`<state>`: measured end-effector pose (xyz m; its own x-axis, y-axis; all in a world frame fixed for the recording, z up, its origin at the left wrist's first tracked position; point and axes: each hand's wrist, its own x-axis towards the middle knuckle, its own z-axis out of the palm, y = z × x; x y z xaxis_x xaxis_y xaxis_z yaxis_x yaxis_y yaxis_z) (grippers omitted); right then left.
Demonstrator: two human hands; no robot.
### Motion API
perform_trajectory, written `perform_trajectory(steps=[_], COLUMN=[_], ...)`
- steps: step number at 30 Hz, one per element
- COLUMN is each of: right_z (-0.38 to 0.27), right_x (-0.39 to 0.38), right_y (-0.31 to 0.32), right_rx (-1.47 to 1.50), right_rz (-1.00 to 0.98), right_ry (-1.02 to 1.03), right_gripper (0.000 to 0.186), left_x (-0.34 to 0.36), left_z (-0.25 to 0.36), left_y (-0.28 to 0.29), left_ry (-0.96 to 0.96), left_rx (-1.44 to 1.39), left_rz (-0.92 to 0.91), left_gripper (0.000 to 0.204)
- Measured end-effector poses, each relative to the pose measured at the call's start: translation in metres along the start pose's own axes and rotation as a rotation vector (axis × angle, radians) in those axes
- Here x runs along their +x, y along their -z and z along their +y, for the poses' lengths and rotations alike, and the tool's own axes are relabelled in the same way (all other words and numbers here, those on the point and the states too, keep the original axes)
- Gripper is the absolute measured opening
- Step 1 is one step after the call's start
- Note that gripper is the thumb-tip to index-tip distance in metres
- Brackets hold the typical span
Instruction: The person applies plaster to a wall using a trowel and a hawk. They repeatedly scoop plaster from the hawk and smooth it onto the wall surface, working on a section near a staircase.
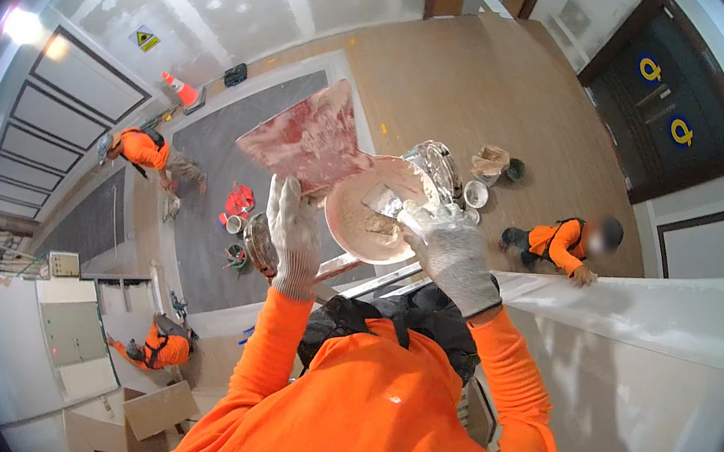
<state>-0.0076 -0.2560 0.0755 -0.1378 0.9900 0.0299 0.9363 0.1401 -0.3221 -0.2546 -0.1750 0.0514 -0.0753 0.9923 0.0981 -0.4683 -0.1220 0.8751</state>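
Note:
A flat red board (310, 134), smeared with pale plaster, slants up and away in front of me. My gloved left hand (291, 231) is at its near lower corner, fingers together along its edge; the far side of the grip is hidden. To the right of the board, touching or overlapping it, is a round pinkish tub (345, 231) with off-white plaster (371, 224) inside. My gloved right hand (450, 246) reaches over the tub's right rim, closed on a putty knife (381, 199) whose plaster-coated blade is in the tub.
Ladder-like rails (382, 281) are below the tub. Shiny rounded metal things (435, 164) flank it. Buckets (476, 194) stand on the floor beyond. One person (559, 243) is at right, others (144, 149) at left. A white wall ledge (624, 299) runs along my right; a traffic cone (182, 90) stands far left.

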Motion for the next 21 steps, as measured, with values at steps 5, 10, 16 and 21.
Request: perform_trajectory(steps=[5, 10, 16, 21], right_z=[0.001, 0.006, 0.014, 0.021], right_x=[0.020, 0.028, 0.021, 0.027], right_y=[-0.036, -0.005, 0.035, 0.039], right_rx=[-0.328, -0.302, -0.117, -0.209], right_rz=[-0.024, -0.160, -0.043, -0.186], right_ry=[0.096, 0.066, 0.198, 0.236], right_gripper=[0.040, 0.038, 0.026, 0.023], left_x=[0.025, 0.020, 0.037, 0.038], left_z=[-0.071, -0.125, -0.132, -0.115], left_y=[0.038, 0.073, 0.059, 0.044], left_ry=[0.090, -0.414, -0.018, -0.085], left_rx=[0.154, 1.066, 0.545, 0.616], left_rz=[0.322, 0.170, 0.274, 0.184], left_gripper=[0.067, 0.065, 0.066, 0.069])
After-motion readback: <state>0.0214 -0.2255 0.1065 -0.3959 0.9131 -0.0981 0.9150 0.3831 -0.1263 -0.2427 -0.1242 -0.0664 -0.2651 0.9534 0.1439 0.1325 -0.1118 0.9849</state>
